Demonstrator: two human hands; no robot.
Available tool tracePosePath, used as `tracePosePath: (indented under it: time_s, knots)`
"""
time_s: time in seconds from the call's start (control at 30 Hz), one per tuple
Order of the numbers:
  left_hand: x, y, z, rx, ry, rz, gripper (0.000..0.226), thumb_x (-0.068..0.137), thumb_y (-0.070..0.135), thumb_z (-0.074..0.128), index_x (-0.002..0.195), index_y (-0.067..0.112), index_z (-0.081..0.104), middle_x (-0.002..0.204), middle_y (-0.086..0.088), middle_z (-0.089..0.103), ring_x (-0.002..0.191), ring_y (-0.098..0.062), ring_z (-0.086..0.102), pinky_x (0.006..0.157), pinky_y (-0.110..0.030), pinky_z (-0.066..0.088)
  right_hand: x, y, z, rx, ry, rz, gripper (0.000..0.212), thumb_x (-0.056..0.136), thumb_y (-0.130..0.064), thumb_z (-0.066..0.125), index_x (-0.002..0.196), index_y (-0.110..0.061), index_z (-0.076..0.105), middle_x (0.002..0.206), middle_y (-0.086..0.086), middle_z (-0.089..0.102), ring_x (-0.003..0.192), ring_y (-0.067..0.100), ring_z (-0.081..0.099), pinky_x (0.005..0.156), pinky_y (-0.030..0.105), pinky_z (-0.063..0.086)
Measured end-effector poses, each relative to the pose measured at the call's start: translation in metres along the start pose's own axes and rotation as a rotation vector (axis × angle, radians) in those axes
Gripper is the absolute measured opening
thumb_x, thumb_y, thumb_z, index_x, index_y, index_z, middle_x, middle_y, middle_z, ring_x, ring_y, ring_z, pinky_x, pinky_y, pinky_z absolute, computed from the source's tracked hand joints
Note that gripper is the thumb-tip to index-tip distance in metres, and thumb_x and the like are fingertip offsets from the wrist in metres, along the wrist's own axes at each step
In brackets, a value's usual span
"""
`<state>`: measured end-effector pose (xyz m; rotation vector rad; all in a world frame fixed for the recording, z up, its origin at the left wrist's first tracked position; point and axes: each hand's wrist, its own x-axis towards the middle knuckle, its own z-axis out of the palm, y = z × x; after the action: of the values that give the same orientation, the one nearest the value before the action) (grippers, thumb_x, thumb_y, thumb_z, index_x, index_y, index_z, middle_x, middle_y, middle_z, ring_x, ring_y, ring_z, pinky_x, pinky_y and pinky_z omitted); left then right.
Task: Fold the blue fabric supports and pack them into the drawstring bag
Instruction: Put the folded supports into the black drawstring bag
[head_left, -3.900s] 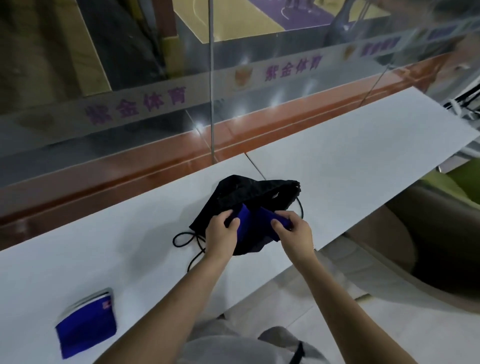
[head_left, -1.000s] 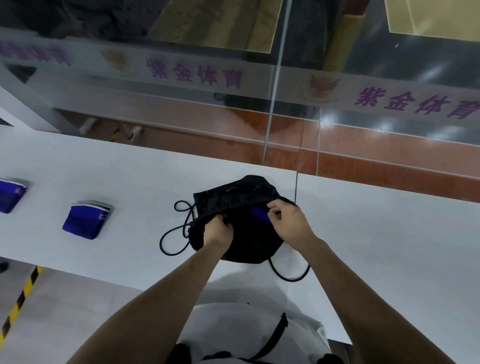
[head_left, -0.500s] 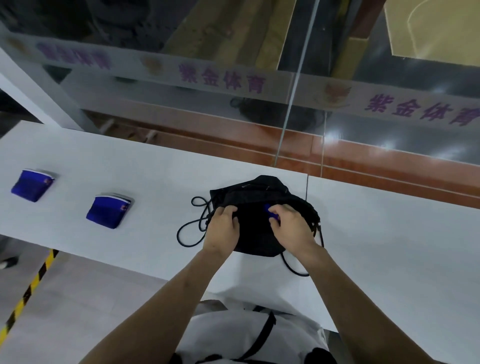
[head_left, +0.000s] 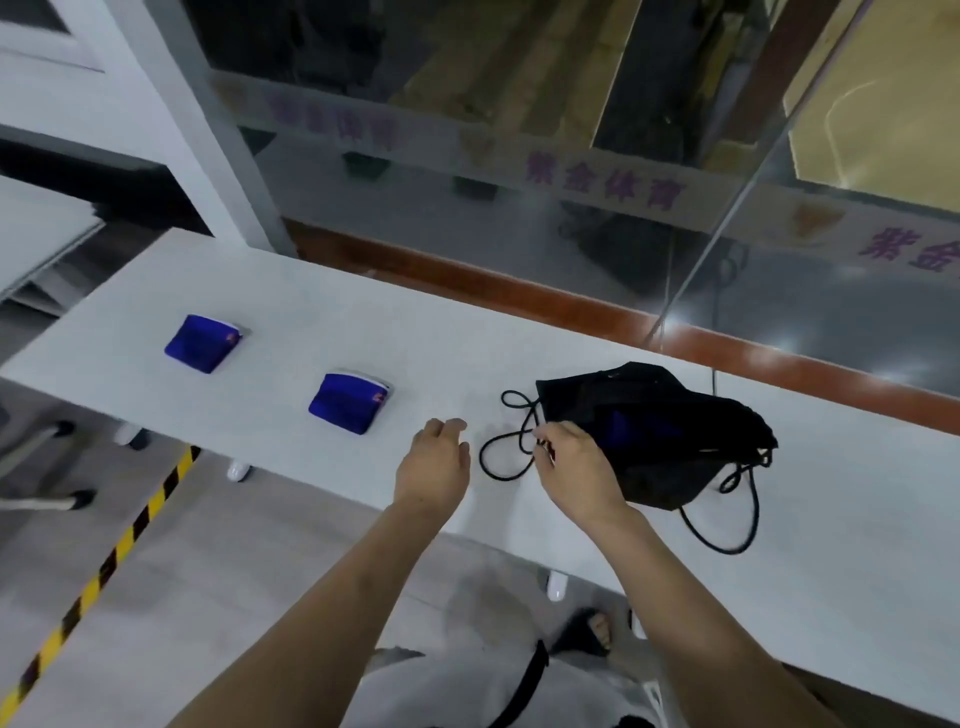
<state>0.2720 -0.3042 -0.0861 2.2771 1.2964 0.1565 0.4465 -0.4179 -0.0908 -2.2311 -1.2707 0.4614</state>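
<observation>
The black drawstring bag (head_left: 675, 410) lies on the white table (head_left: 363, 332), mouth toward me, with a blue support (head_left: 641, 427) showing inside it. My right hand (head_left: 576, 467) rests at the bag's near left edge, fingers pinched at the black cord (head_left: 498, 457). My left hand (head_left: 434, 467) hovers over the table left of the cord, fingers apart and holding nothing. Two folded blue supports lie further left: one (head_left: 347, 402) close to my left hand, another (head_left: 203, 343) beyond it.
A glass wall (head_left: 571, 156) with purple lettering runs behind the table, above an orange-brown ledge (head_left: 519, 291). Below the table's near edge is grey floor with a yellow-black stripe (head_left: 104, 566). A white frame post (head_left: 171, 104) stands at the back left.
My left hand has let go of the bag and moved left toward the nearer folded support. The view has swung left. The blue support now sits inside the bag.
</observation>
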Motion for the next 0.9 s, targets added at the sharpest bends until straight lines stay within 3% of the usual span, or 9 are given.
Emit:
tracePosePath:
  time_s: [0.47, 0.73, 0.9]
  knots:
    - [-0.006, -0.161, -0.077, -0.088, 0.089, -0.254, 0.036, 0.102, 0.02, 0.046, 0.137, 0.017, 0.052, 0.13, -0.008, 0.054, 0.12, -0.027, 0.055, 0.096, -0.044, 0.05, 0.043, -0.139, 0.117, -0.011, -0.27, -0.115, 0.029, 0.1, -0.023, 0.053, 0.127, -0.018, 0.064, 0.123, 0.003, 0.063, 0.113, 0.023, 0.06, 0.096, 0.041, 0.052]
    - [0.045, -0.227, -0.096, -0.055, 0.018, -0.342, 0.037, 0.103, 0.022, 0.043, 0.139, 0.017, 0.051, 0.133, -0.008, 0.052, 0.124, -0.026, 0.052, 0.1, -0.046, 0.049, 0.11, -0.173, 0.18, 0.072, -0.324, -0.092, 0.03, 0.101, -0.018, 0.054, 0.13, -0.014, 0.062, 0.129, 0.005, 0.062, 0.12, 0.022, 0.057, 0.101, 0.037, 0.051]
    - [0.096, -0.25, -0.113, 0.004, -0.068, -0.368, 0.037, 0.104, 0.024, 0.04, 0.14, 0.019, 0.048, 0.136, -0.006, 0.05, 0.122, -0.023, 0.053, 0.095, -0.043, 0.052, 0.163, -0.176, 0.215, 0.082, -0.322, 0.036, 0.038, 0.098, -0.024, 0.059, 0.136, -0.018, 0.056, 0.135, 0.003, 0.056, 0.125, 0.023, 0.054, 0.102, 0.04, 0.053]
